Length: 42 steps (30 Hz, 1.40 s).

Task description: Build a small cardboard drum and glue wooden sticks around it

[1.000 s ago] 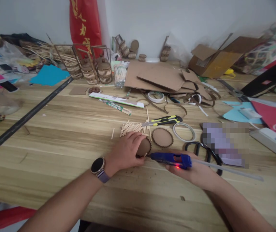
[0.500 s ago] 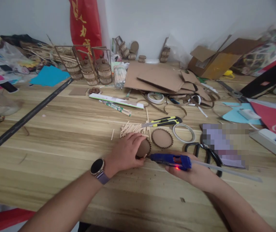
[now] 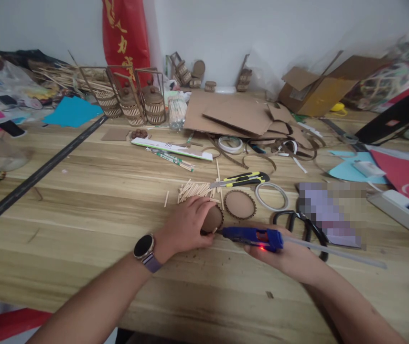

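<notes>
My left hand (image 3: 189,224), with a watch on its wrist, curls round a round cardboard disc (image 3: 213,219) edged with a corrugated strip; its fingers cover the left part of the disc. A blue hot glue gun (image 3: 251,238) is gripped in my right hand (image 3: 286,255). Its nozzle points left at the disc's near edge, close to my left fingertips, and a red light glows on its body. From its back end sticks out a long clear glue stick (image 3: 337,251). Just right of the held disc lies a second rimmed disc (image 3: 240,204). Behind my left hand is a pile of short wooden sticks (image 3: 194,189).
A yellow-black utility knife (image 3: 243,179), a tape roll (image 3: 272,197) and black-handled scissors (image 3: 306,229) lie beyond and right of my hands. Further back are cardboard sheets (image 3: 233,112), small stick-sided baskets (image 3: 154,107) and an open box (image 3: 326,91). A power strip (image 3: 401,217) lies at right.
The view has shifted very slightly. Both hands, the glue gun and the disc hold nearly the same positions.
</notes>
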{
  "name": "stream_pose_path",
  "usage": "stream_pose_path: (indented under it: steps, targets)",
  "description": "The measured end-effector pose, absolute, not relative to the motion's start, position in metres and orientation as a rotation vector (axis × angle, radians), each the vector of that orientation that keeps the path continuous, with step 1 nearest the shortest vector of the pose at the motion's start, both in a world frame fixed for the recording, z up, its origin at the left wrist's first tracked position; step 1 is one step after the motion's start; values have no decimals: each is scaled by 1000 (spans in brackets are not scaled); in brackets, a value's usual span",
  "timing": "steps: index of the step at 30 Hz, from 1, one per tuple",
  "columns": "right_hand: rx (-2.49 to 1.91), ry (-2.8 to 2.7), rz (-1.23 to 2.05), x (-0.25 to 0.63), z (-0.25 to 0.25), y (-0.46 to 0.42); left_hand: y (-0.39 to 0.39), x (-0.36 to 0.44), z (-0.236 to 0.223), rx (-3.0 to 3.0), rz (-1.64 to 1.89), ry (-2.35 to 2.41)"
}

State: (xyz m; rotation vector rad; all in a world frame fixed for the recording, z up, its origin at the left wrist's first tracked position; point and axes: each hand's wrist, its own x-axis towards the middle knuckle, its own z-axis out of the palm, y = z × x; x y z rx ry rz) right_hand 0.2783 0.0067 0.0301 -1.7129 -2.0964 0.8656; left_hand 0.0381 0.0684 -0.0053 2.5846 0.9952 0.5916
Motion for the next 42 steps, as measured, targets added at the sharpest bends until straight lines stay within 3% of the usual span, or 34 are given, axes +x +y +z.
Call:
stream_pose_path:
  steps: [27,37,42]
  targets:
    - [-1684,-2006,918,276,35,7,67,40,-5,2599,598,966]
    - [-1560,-958,1384,295,25,17,67,36,-9,2579,621,1013]
    - [-1534,-788,1493,298,32,25,67,35,-8,2623,624,967]
